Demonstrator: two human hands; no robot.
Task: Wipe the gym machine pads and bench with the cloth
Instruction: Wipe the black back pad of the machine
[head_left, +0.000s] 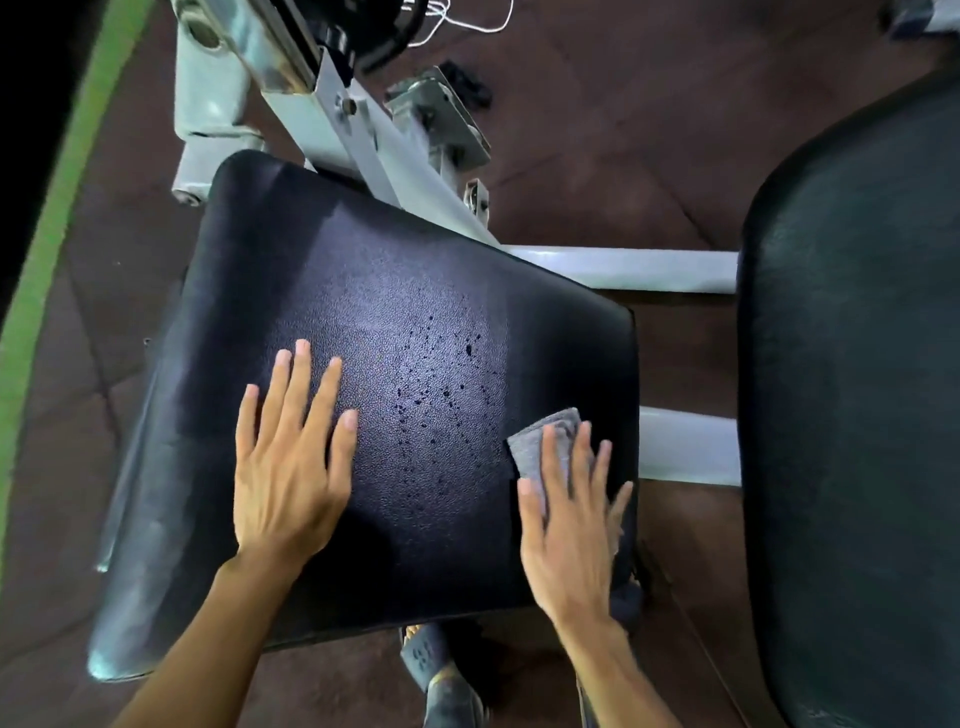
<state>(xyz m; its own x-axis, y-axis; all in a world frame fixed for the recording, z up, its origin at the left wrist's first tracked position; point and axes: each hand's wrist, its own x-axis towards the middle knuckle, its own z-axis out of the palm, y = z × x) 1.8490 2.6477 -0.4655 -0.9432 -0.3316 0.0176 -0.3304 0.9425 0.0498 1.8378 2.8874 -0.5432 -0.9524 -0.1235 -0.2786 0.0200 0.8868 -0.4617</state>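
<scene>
A black padded seat (395, 291) of a gym machine fills the middle of the view, with small wet droplets (447, 384) scattered on its centre. My left hand (291, 457) lies flat on the pad's near left part, fingers spread, holding nothing. My right hand (571, 525) presses a folded grey cloth (540, 441) flat against the pad near its right edge; the cloth sticks out past my fingertips. A second dark pad (857, 415) stands at the right.
The pale grey metal frame (353, 135) of the machine runs from the top left, with crossbars (623, 267) joining the two pads. The floor (623, 130) is brown matting with a green strip (57, 218) at the left. A shoe (441, 680) shows below the seat.
</scene>
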